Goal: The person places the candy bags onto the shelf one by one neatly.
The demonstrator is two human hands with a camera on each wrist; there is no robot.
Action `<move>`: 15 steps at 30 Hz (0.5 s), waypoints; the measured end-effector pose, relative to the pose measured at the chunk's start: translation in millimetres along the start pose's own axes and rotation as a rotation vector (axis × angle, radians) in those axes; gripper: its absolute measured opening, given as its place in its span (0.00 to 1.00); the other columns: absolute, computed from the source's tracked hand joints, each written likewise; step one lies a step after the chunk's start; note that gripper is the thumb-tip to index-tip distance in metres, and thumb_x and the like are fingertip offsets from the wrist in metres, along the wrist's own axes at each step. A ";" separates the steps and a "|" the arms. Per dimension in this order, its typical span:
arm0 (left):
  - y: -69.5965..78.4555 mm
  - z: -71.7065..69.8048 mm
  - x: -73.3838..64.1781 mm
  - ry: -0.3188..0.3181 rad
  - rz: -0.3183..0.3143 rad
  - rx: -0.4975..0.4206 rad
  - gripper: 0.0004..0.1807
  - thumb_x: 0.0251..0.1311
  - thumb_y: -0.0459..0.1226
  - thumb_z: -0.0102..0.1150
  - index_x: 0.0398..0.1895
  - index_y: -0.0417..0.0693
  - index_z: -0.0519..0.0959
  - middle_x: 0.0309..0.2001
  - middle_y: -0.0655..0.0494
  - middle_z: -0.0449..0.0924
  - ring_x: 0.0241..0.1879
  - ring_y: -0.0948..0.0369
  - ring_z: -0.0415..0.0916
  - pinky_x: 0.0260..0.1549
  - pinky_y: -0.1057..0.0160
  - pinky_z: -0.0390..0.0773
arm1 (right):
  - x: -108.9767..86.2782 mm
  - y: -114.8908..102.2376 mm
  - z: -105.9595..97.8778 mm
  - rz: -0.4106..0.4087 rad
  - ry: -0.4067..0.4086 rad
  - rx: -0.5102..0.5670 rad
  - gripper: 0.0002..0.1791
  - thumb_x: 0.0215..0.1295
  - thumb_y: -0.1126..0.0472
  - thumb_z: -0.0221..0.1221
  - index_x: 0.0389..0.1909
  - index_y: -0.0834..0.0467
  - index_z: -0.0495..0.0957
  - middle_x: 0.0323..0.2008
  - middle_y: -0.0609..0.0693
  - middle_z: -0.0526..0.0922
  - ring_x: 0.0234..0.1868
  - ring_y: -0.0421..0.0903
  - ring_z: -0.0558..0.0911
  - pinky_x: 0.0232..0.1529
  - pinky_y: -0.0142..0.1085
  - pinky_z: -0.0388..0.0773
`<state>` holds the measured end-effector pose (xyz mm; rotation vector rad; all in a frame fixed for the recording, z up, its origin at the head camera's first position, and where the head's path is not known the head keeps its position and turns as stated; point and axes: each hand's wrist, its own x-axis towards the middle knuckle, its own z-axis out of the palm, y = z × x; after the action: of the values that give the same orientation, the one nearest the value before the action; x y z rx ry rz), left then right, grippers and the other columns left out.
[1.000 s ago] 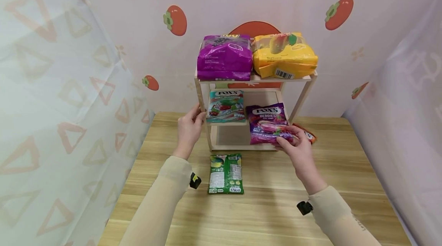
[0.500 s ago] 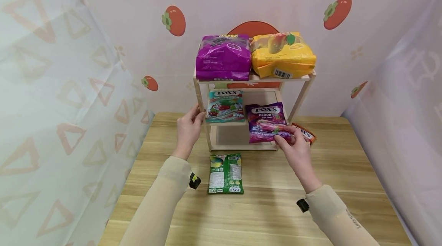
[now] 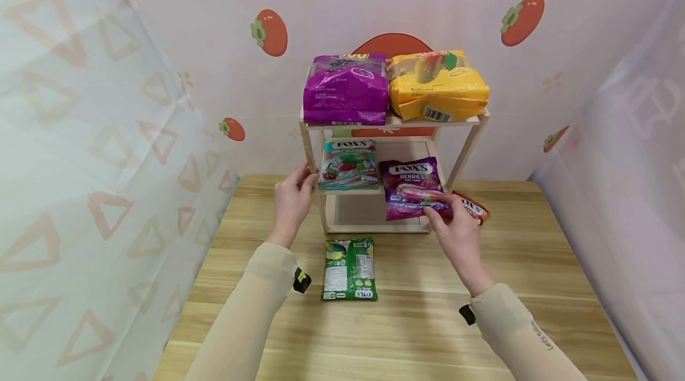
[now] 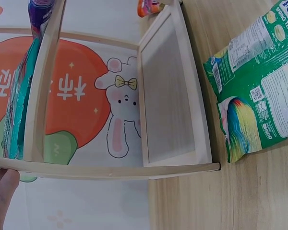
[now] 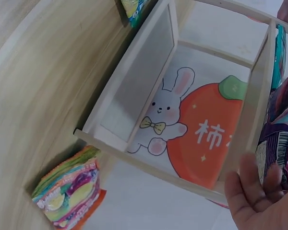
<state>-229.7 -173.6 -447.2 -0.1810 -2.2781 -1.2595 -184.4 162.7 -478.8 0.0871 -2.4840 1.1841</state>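
Lying flat on the wood-grain counter (image 3: 428, 315), just in front of the pale wooden 3-level rack (image 3: 374, 229): 1 green plastic candy bag (image 3: 349, 269), label-covered back up. Hands well apart. At the rack's right front, right hand (image 3: 459, 227) pinching the lower right corner of 1 dark purple, glossy plastic "Berries" bag (image 3: 409, 174), held tilted at middle-shelf height, lower end out past the shelf's front edge; cannot tell whether touching the shelf. At the rack's left front post, left hand (image 3: 291, 202) gripping the wood. On the counter beside the rack's right side: 1 orange plastic bag (image 3: 473, 207). On the rack's middle shelf, left: 1 teal plastic "Mint Blossom" bag (image 3: 349, 167). On the rack's top, side by side: 1 bulky bright purple plastic bag (image 3: 348, 95) left, 1 bulky yellow plastic bag (image 3: 439, 87) right. Behind the rack: white cloth backdrop (image 3: 332, 0) with printed orange-red fruit.
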 end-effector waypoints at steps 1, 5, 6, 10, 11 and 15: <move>-0.1 0.2 0.1 0.001 0.002 0.001 0.20 0.73 0.34 0.59 0.65 0.37 0.77 0.49 0.36 0.86 0.39 0.47 0.88 0.36 0.51 0.89 | 0.3 0.0 0.3 -0.021 0.009 -0.011 0.23 0.70 0.53 0.66 0.60 0.59 0.77 0.50 0.63 0.84 0.38 0.55 0.82 0.36 0.44 0.78; 0.3 0.8 0.2 0.005 0.010 0.003 0.20 0.73 0.34 0.59 0.65 0.38 0.78 0.48 0.36 0.86 0.39 0.47 0.88 0.36 0.50 0.89 | 0.9 1.0 2.2 -0.087 0.047 -0.050 0.22 0.68 0.55 0.68 0.57 0.61 0.79 0.47 0.63 0.75 0.42 0.59 0.75 0.38 0.49 0.72; 0.5 0.9 0.3 0.006 0.012 0.005 0.20 0.73 0.34 0.59 0.65 0.38 0.78 0.48 0.36 0.86 0.39 0.47 0.88 0.36 0.50 0.89 | 1.0 1.7 2.8 -0.104 0.059 -0.057 0.21 0.67 0.56 0.69 0.56 0.62 0.79 0.45 0.63 0.72 0.42 0.60 0.73 0.37 0.50 0.70; 1.3 1.0 0.1 0.004 0.010 0.012 0.20 0.73 0.34 0.59 0.65 0.38 0.78 0.48 0.37 0.86 0.38 0.47 0.88 0.36 0.50 0.89 | 2.5 4.6 5.5 -0.248 0.120 -0.116 0.19 0.63 0.61 0.72 0.50 0.66 0.81 0.43 0.64 0.69 0.44 0.62 0.71 0.38 0.51 0.69; 1.2 1.1 0.1 0.004 0.009 0.011 0.20 0.73 0.34 0.58 0.65 0.38 0.78 0.48 0.36 0.86 0.38 0.47 0.88 0.36 0.50 0.89 | 3.0 5.1 6.1 -0.301 0.136 -0.142 0.18 0.62 0.62 0.72 0.48 0.67 0.81 0.43 0.65 0.70 0.44 0.63 0.71 0.39 0.52 0.70; 0.2 1.5 -0.4 0.006 0.008 0.002 0.20 0.73 0.34 0.58 0.65 0.38 0.78 0.48 0.36 0.86 0.38 0.47 0.88 0.35 0.50 0.89 | 6.4 5.1 8.2 -0.503 0.182 -0.226 0.15 0.60 0.66 0.73 0.44 0.68 0.81 0.44 0.66 0.75 0.44 0.66 0.74 0.46 0.58 0.73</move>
<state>-229.8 -172.2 -447.9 -0.1850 -2.2711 -1.2526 -194.0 160.5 -484.9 0.4868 -2.2298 0.6679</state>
